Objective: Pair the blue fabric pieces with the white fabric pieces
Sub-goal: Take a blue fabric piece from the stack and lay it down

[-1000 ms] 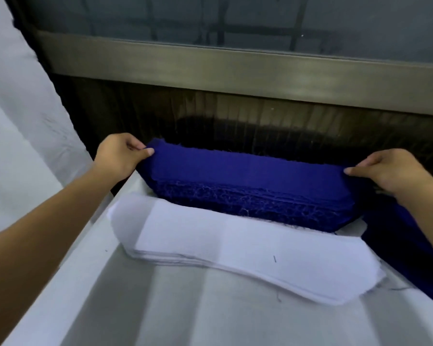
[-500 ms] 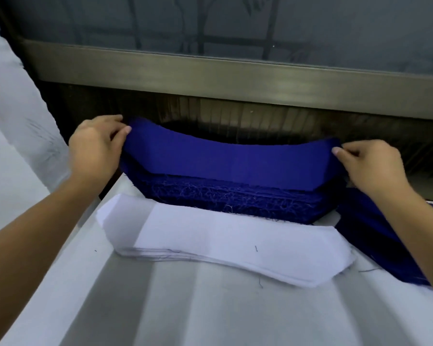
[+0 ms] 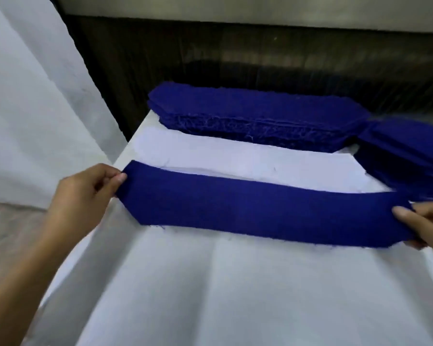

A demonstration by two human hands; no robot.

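A single long blue fabric piece (image 3: 260, 211) is stretched between my hands, hanging just over the near edge of the white fabric stack (image 3: 248, 162). My left hand (image 3: 85, 196) pinches its left end and my right hand (image 3: 425, 226) pinches its right end. Behind the white stack lies a thick pile of blue fabric pieces (image 3: 255, 118) with frayed edges. The near part of the white stack is hidden by the held piece.
A second pile of blue pieces (image 3: 408, 153) sits at the right edge. Everything rests on a table covered in white cloth (image 3: 235, 295). A dark panel (image 3: 235, 61) runs behind the table, and white fabric (image 3: 35, 96) hangs at the left.
Both hands lifted the top blue piece off the back pile and carried it toward me, over the white stack. The camera tilted downward.
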